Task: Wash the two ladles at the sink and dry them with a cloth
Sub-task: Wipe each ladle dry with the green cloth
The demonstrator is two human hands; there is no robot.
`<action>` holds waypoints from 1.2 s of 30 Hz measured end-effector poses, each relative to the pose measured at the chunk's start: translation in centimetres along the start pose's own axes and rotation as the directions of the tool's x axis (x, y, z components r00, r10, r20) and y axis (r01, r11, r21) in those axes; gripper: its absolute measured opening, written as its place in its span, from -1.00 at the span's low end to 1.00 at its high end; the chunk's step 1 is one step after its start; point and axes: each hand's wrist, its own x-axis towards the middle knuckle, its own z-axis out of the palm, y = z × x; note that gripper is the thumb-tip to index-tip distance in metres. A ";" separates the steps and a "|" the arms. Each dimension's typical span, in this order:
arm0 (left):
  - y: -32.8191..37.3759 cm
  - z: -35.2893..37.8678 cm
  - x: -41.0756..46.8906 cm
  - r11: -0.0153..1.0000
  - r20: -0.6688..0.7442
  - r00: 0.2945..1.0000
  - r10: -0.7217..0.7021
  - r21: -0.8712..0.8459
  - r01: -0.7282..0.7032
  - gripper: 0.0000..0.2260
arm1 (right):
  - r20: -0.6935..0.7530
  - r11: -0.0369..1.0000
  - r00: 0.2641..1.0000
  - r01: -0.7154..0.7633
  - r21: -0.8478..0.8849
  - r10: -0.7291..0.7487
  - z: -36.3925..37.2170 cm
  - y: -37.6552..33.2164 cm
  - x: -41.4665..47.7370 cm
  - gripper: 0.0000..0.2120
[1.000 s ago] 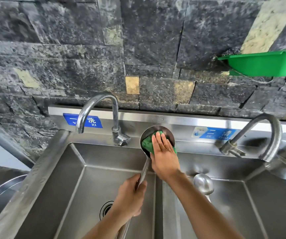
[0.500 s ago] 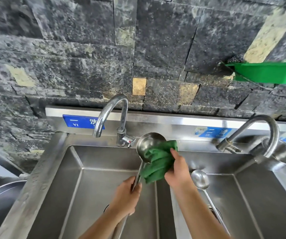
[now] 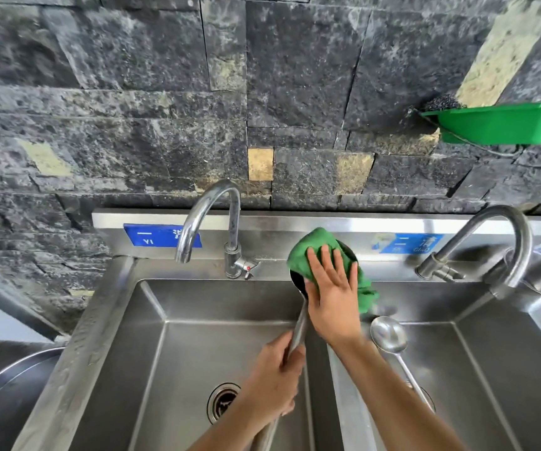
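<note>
Green cloth (image 3: pixel 308 252) covers the bowl of the first ladle (image 3: pixel 298 330), which is held up over the wall between the two basins of the sink (image 3: pixel 77 340), near the back. The right hand (image 3: pixel 331 297) lies flat on the cloth with its fingers straight and a little spread, pressing it onto the bowl. The left hand (image 3: pixel 272 388) is curled tight round the long handle, lower down. This looks like the drying step, though I cannot see if the ladle is wet. To do it well, the left hand should hold the handle steady and turn it bit by bit. The right hand should rub the cloth all round the bowl, inside and out, then down the handle. The second ladle (image 3: pixel 388 333) lies in the right basin, just beside the right wrist, and looks to be waiting its turn. No water seems to run from the left tap (image 3: pixel 235 229) or the right tap (image 3: pixel 524 245). Most of the first ladle's bowl is hidden under the cloth and hand; only a dark bit of rim shows. Its handle is cut off at the bottom edge. A green tray (image 3: pixel 503 125) hangs on the stone wall, holding something dark that is too small to make out.
</note>
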 end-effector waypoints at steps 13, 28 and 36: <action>-1.4 1.2 -0.6 0.907 -0.119 0.964 0.238 0.383 -0.177 -0.74 | 0.494 0.622 0.729 -0.674 0.398 0.474 -0.1 -1.7 -1.2 -0.44; -0.1 1.4 -2.2 0.730 -0.204 0.875 0.438 0.649 -0.215 -0.55 | 0.688 -0.473 0.614 -0.507 0.720 0.388 -4.6 -4.2 1.0 -0.62; 1.8 1.5 -2.2 0.943 -0.233 0.945 0.228 0.294 -0.155 -0.79 | 0.225 0.969 0.974 -0.025 0.244 -0.031 -0.8 -4.1 -0.6 -0.55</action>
